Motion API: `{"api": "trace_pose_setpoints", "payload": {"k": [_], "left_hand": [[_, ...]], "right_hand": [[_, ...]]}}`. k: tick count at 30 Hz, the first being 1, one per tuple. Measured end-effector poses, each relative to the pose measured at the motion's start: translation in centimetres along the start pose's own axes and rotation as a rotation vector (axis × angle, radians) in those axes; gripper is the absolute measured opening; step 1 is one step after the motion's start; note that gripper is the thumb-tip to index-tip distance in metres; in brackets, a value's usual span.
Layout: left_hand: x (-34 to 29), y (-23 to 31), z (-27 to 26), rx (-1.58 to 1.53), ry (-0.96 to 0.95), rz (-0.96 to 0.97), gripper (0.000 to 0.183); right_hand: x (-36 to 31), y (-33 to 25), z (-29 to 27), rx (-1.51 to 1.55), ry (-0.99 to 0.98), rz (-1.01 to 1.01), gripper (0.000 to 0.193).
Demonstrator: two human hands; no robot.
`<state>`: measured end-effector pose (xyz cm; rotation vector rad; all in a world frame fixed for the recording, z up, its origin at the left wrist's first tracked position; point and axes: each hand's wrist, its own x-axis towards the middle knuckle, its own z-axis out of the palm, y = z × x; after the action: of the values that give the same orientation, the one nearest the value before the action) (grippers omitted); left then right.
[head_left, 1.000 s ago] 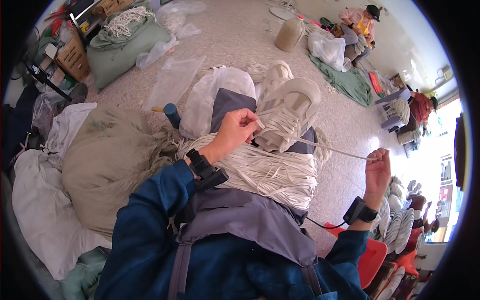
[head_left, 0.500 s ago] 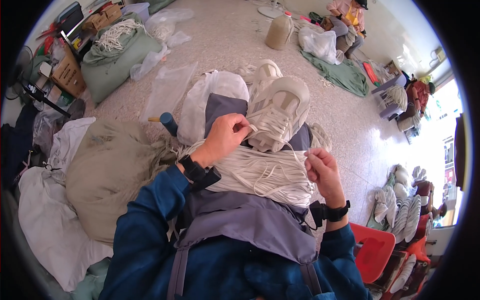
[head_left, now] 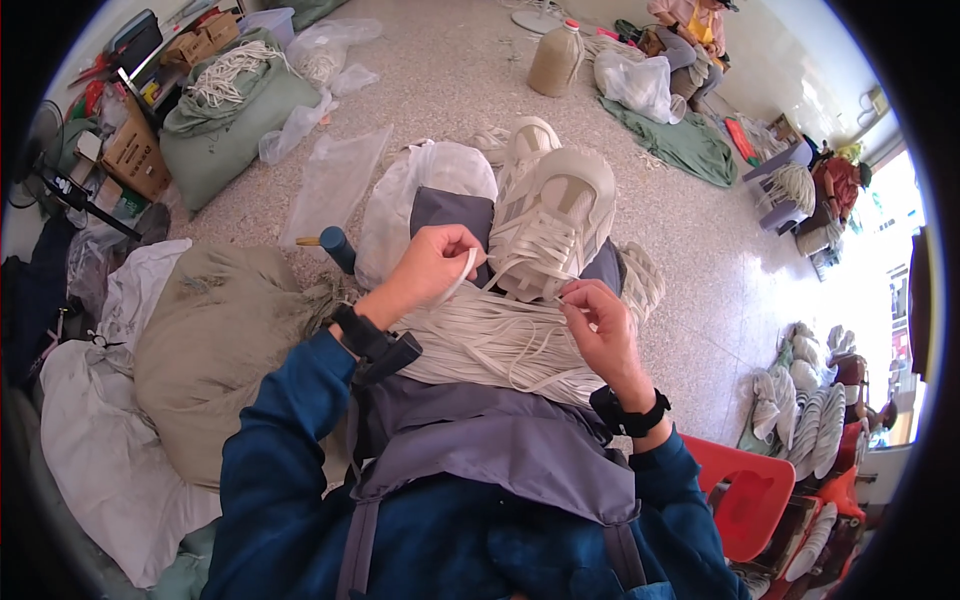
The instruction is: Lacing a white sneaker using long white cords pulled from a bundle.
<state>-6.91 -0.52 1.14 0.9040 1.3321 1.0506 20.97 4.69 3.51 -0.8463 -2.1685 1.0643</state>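
Observation:
A cream and beige sneaker (head_left: 583,190) lies across my lap, its tongue end toward the far side and its laced front toward me. My left hand (head_left: 440,264), left of the shoe, is closed in a pinch on a flat off-white shoelace (head_left: 467,268) that runs to the lacing. My right hand (head_left: 603,325) pinches at the near right of the shoe, by its lowest lacing. A lace end seems to be between those fingertips, though they partly hide it. Below both hands, a thick bundle of loose laces (head_left: 490,345) lies across the grey apron (head_left: 490,440).
Another sneaker (head_left: 527,140) sits just beyond. To the left are a blue cylindrical object (head_left: 337,247), a beige cloth sack (head_left: 215,350) and a white bag (head_left: 105,460). A red stool (head_left: 745,495) stands right. Two people work farther off, near a capped jug (head_left: 556,62).
My left hand has shifted left from the lacing, drawing a lace with it. My right hand has moved left, up against the near end of the shoe.

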Motion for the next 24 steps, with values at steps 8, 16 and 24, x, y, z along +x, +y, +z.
{"api": "trace_pose_setpoints", "payload": {"k": [8, 16, 24], "left_hand": [[0.7, -0.9, 2.3, 0.398, 0.221, 0.487, 0.004], [0.5, -0.7, 2.8, 0.724, 0.322, 0.803, 0.007], [0.5, 1.5, 1.3, 1.125, 0.318, 0.862, 0.009]], "right_hand": [[-0.5, 0.8, 0.1, 0.096, 0.042, 0.067, 0.004], [0.0, 1.0, 0.7, 0.091, 0.109, 0.001, 0.004], [1.6, -0.1, 0.3, -0.265, 0.151, -0.111, 0.003]]}}
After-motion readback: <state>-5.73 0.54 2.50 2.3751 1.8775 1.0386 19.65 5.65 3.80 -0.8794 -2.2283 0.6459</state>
